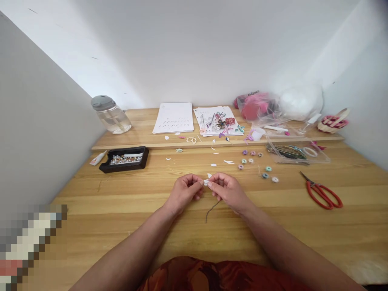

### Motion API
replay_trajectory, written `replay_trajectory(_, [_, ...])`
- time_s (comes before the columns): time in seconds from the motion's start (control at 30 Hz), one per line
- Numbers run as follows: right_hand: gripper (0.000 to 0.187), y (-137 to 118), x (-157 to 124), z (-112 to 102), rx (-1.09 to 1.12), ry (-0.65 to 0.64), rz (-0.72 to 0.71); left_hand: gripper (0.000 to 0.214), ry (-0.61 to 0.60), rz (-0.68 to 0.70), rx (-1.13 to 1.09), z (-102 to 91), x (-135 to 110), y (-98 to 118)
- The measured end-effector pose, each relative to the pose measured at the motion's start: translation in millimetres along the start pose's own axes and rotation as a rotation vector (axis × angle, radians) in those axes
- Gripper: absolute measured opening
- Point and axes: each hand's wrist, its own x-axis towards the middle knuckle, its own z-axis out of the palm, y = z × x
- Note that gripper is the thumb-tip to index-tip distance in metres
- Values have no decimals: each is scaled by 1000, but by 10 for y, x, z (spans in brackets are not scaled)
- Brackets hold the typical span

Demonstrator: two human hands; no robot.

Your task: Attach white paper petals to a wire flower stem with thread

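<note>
Between my two hands is a small white cut-out piece (206, 183), apparently paper, pinched from both sides. My left hand (187, 189) has thumb and forefinger closed on its left end. My right hand (228, 190) grips the other end the same way, with the remaining fingers curled under. A dark grey thread (209, 212) trails from beneath my right hand onto the wooden table (194, 238). Just beyond the fingertips lies another white scrap (209, 175). Whether the thread is joined to the held piece is hidden by my fingers.
Red-handled scissors (324, 192) lie at right, near several small thread spools (265, 176). A clear plastic box (321, 155) holds metal tools. At left are a black bead tray (145, 155), a glue tube (98, 158) and a water bottle (112, 117). Papers (174, 117) rest on the raised ledge.
</note>
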Motion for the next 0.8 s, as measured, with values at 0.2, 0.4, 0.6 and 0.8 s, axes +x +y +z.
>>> replay_trajectory(0.2, [28,62,38,-15,-6,17,-15,30,-23,33,54,-7,10,-35])
replay_trajectory(0.4, [24,75,33,-17,-21,17,-13,31,-30,38,98,-15,28,-76])
replay_trajectory(0.6, [24,85,32,-18,-28,23,-17,32,-18,39,123,-7,21,-77])
replay_trajectory(0.8, [24,75,33,-23,-19,23,-13,31,-9,60,144,-6,28,-82])
